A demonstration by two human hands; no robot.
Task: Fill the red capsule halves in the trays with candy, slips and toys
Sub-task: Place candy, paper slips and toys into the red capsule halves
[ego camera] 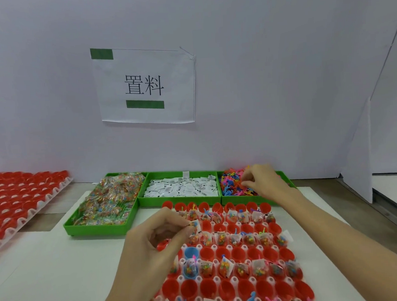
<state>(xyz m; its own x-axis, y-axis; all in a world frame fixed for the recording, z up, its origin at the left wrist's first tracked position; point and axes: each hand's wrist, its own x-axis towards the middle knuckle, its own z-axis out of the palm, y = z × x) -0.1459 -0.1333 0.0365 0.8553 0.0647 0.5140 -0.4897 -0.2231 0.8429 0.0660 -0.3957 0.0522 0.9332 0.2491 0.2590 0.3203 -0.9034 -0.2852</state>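
Left hand (152, 241): over the capsule tray's (226, 281) left edge, fingertips pinching a candy packet (194, 227), it seems.
Right hand (262, 181): behind the tray, in the toy bin (285, 176), fingers pinched on a toy (243, 182), blurry.
Red capsule halves (237, 253): seated in tray, many filled.

Capsule halves (237, 255) red, one pair blue (191, 254); holding tray (238, 281) white; three bins (178, 175) green; candy packets (107, 197) clear, multicoloured specks; slips (181, 186) white, black print; toys (232, 183) pink, blue, orange; wall sign (144, 86) white, green tape
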